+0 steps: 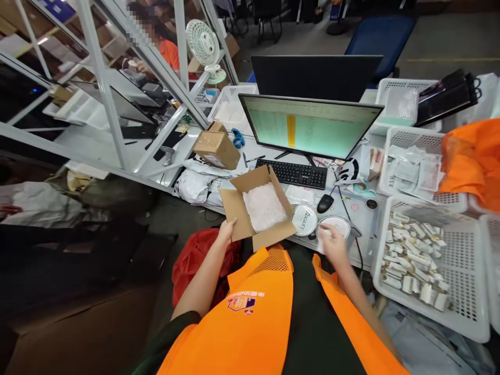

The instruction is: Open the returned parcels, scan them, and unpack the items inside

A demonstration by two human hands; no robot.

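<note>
An opened cardboard box (239,207) rests at the desk's front edge, its flaps spread outward. Inside it lies a white bubble-wrapped bundle (264,207). My left hand (225,233) is closed on the box's near left flap. My right hand (333,242) is pinched together over a round white disc (339,225), with something small and white at its fingers that I cannot make out. Beside it, between the box and my right hand, sits another round white disc with lettering (304,220).
Behind the box stand a keyboard (292,174), a mouse (325,203) and a lit monitor (308,127). A closed carton (217,149) is at the back left. To the right, a white basket (464,265) holds many small white-and-gold pieces. Metal framing (105,94) rises at the left.
</note>
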